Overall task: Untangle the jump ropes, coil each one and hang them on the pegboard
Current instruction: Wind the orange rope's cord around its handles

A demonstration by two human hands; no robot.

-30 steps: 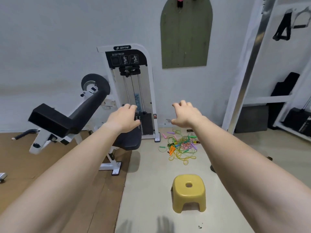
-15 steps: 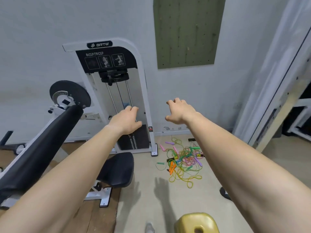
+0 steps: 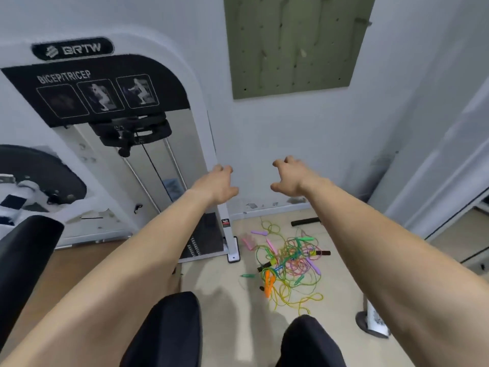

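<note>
The task is barely started. The jump ropes lie in 1 knotted heap on the floor near the foot of the wall, just right of the bicep/tricep machine. Green, yellow, pink and purple cords are looped through each other, and orange, green, pink and purple handles stick out at the edges. None has been pulled free and none is coiled.

The green pegboard hangs on the wall above the heap. Its pegs are blurred and its top is cut off, but the part in view seems to carry no rope.

Both arms reach forward above the heap. The left hand and right hand are empty, with fingers loosely curled, well apart from the ropes.

All 3 stages are left: untangling, coiling and hanging.
</note>
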